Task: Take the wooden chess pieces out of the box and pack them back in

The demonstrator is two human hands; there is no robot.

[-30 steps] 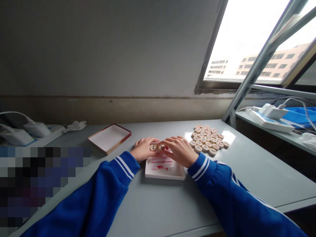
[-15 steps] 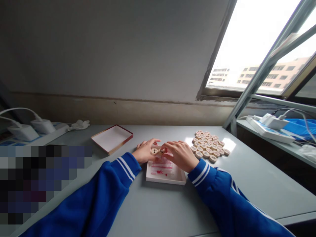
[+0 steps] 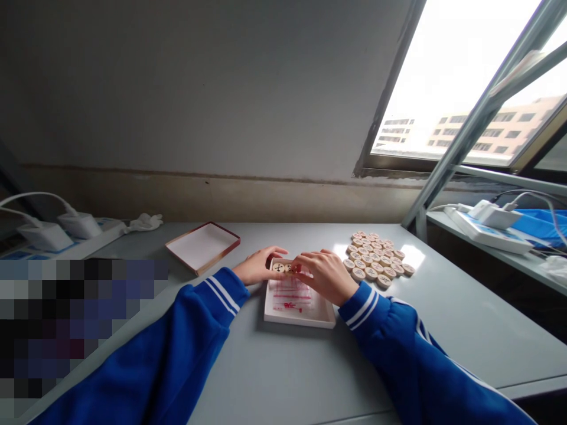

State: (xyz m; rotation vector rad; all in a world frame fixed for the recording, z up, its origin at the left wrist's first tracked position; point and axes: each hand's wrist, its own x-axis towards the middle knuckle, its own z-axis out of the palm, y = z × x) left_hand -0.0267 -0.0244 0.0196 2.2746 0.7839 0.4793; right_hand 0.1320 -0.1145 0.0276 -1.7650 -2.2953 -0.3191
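Observation:
A shallow white box (image 3: 300, 321) lies on the table in front of me, with a clear plastic bag printed in red (image 3: 292, 295) inside. Against its far wall are two round wooden Chinese chess pieces (image 3: 279, 268) with black characters. My left hand (image 3: 257, 267) is around the far left corner, its thumb inside by the pieces and its fingers beyond the wall. Over the box's right side, my right hand (image 3: 325, 273) has its fingertips closed on the second piece, partly covering it. The far right corner is hidden behind this hand.
Several more chess pieces (image 3: 374, 257) sit grouped on the table to the right. A lid with a dark red rim (image 3: 204, 245) lies upturned at the back left. Power strips with white chargers (image 3: 78, 226) stand left and right. A metal post (image 3: 443, 171) rises at the right.
My left thumb has come down nearer the pieces, and that hand has shifted slightly left. The right hand stays at the second piece. The view has shifted a little.

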